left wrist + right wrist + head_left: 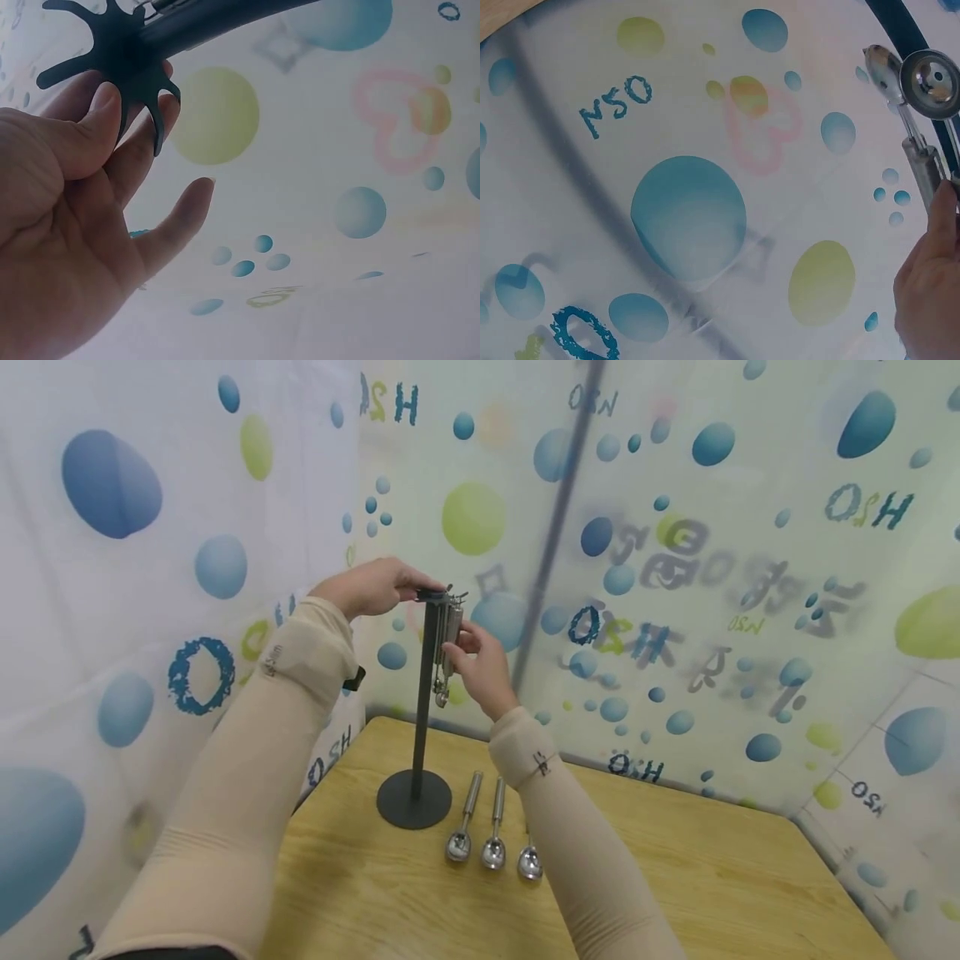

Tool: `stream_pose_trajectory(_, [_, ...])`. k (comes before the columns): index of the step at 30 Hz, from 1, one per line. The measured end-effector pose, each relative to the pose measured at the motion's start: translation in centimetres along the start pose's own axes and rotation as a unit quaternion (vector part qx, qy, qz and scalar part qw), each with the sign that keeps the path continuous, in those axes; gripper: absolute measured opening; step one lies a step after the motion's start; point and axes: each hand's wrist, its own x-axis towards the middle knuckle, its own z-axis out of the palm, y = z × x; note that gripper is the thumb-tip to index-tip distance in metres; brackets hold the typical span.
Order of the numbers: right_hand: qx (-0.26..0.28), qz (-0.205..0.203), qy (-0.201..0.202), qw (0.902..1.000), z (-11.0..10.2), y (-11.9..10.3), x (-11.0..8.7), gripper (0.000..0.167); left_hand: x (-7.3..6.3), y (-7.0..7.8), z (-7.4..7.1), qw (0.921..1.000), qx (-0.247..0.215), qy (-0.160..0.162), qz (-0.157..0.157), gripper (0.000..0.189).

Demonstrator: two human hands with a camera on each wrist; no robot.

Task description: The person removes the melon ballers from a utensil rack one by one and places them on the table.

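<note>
A dark hanging stand point(422, 727) rises on a round base, with hook arms point(69, 73) spreading from its top. My left hand point(372, 587) grips that top; in the left wrist view its thumb and fingers pinch the hook arms, little finger held away. Metal ice cream scoops point(442, 696) hang from the right-hand hooks, bowls down. My right hand point(483, 670) pinches a hanging scoop by its handle, thumb and fingers on either side. The right wrist view shows two scoop bowls point(932, 81) beside the dark post, with fingers point(941, 225) at the handles.
Three more scoops point(493, 852) lie in a row on the wooden table point(697, 868), right of the stand's base point(414, 814), bowls toward me; my right forearm partly covers the rightmost. Curtains point(465, 518) with printed bubbles enclose the table's left and far sides.
</note>
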Motion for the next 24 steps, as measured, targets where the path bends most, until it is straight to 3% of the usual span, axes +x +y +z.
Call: stream_pose_trajectory(24, [0.023,0.002,-0.001,0.9997,-0.84,-0.52,-0.74,0.038,-0.3,-0.17,0.26,0.9987,0.037,0.015,0.031,0.047])
